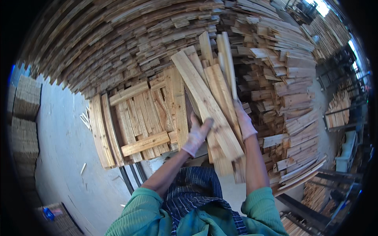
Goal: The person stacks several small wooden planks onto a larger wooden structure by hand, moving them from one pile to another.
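Observation:
A loose bundle of wooden boards [208, 104] lies slanted in front of me between my two gloved hands. My left hand [198, 133] grips the bundle's left side, its thumb over the face of the top board and its other fingers partly hidden. On the opposite side, my right hand [244, 121] clasps the boards' outer edges, with most of its fingers out of sight. Several boards fan apart at the far end. Just left of the bundle is a stack of boards [143, 106] with crosswise pieces on top.
A tall pile of stacked boards [130, 43] rises across the back. Another pile [299, 98] with uneven ends stands close on the right. Dark metal bars [132, 179] extend from beneath the stack. Wood scraps [83, 168] lie on the grey floor [59, 137] at left, near more stacks [25, 98].

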### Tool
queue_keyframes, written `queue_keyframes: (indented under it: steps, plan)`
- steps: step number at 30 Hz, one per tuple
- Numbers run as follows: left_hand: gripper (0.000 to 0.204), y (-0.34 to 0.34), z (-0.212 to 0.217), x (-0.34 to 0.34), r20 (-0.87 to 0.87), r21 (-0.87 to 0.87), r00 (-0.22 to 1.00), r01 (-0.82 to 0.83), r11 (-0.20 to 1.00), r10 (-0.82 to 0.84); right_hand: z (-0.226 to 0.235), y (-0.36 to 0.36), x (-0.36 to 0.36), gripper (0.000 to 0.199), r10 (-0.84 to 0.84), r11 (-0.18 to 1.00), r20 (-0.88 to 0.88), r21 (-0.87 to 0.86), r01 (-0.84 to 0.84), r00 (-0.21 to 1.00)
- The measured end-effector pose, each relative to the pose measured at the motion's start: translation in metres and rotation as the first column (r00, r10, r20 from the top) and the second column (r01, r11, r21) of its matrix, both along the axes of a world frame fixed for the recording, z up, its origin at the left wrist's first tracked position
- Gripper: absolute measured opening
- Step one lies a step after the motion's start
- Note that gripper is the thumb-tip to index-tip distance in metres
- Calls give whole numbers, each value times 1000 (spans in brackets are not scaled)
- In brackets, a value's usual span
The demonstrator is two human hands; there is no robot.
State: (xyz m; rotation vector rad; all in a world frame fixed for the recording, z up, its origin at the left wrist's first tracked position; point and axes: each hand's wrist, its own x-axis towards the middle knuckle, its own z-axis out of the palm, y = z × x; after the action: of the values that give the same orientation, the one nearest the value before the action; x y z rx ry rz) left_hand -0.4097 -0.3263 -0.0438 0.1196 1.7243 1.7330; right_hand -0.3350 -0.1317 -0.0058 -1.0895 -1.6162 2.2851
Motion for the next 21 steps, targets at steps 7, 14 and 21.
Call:
queue_keyframes:
  steps: [7,14,21]
  plan:
    - [128,33,-23,-77,-82,-784,994,-24,620,-65,-70,-10,-88,114,-49,577,644,642,-504,763]
    - [124,16,-35,-87,-81,-719,994,-9,695,-71,-75,51,-54,86,203,620,213,728,-294,956]
    - [103,-45,-43,-81,-67,-205,974,-224,953,215,-31,-45,26,70,257,498,102,838,-222,961]
